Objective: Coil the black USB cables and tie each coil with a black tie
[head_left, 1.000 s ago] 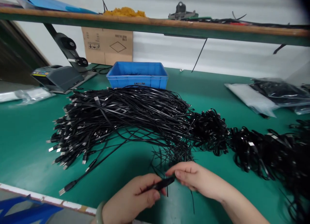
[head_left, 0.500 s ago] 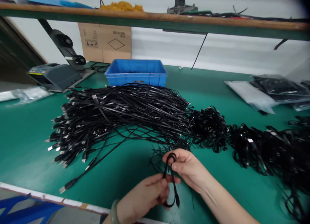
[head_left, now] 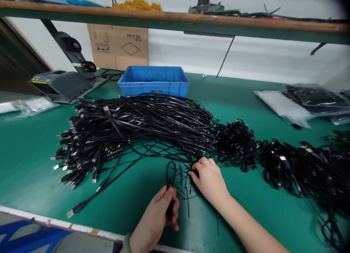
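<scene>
My left hand (head_left: pixel 157 216) is closed around a folded black USB cable (head_left: pixel 171 172), whose loop stands up above the thumb. My right hand (head_left: pixel 209 178) lies at a scatter of thin black ties (head_left: pixel 187 192) on the green table. Its fingers are curled together, and what they pinch, if anything, is hidden. Just behind the hands spreads a big heap of straight black USB cables (head_left: pixel 147 121) with metal plugs at the left end. One cable's USB plug (head_left: pixel 76 210) sticks out toward the front edge.
Bundled cables (head_left: pixel 236 145) and more coiled cables (head_left: pixel 308 169) run along the right. A blue bin (head_left: pixel 153 88) stands behind the heap, with a grey machine (head_left: pixel 61 85) to its left. Plastic bags (head_left: pixel 284 105) lie back right. A shelf (head_left: pixel 169 21) crosses above the table.
My left hand has drawn the cable loop to the left, folded tighter. My right hand has let go of the cable and moved up to the thin ties.
</scene>
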Available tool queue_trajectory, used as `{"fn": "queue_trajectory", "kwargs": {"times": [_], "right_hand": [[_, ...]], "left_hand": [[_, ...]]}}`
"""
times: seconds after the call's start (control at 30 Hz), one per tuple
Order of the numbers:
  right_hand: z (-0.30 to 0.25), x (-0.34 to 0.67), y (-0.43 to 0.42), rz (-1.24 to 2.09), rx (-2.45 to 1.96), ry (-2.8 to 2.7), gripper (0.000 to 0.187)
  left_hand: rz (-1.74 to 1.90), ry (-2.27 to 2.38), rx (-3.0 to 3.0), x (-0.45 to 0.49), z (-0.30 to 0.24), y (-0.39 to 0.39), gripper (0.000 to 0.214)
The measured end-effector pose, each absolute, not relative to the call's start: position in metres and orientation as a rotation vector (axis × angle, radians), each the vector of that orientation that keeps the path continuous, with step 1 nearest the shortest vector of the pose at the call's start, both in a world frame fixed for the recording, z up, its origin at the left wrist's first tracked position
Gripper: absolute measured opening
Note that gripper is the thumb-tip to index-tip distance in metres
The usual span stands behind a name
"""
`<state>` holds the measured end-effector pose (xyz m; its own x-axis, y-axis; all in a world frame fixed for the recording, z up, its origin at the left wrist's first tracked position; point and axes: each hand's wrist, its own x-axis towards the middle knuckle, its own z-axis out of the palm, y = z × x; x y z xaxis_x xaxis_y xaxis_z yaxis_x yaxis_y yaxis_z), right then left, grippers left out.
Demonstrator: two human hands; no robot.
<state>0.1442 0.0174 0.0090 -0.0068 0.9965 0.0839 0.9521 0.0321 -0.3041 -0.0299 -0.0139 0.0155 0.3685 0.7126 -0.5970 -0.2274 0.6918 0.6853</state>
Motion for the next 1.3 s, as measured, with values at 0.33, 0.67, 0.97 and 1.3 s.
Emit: {"fn": "queue_trajectory", "kwargs": {"times": [0.33,0.67,0.97,1.3], "right_hand": [[0.025,0.151,0.016,0.62,-1.839,-1.78,0.013],[0.031,0.134,0.002,1.119,-1.41,-1.417,0.012],[0.024,0.108,-0.008,1.488,-1.414,-1.16,0.011],[0.029,0.123,-0.006,1.646,-1.053,-1.208,0.013]], "left_hand": [[0.617,0.958,0.367,-0.035,0.015,-0.009,0.029],[0.631,0.983,0.476,-0.027,0.017,-0.007,0.027],[0.781,1.275,0.965,-0.026,0.01,-0.015,0.019],[0.464,0.968,0.752,-0.031,0.027,-0.005,0.036]]}}
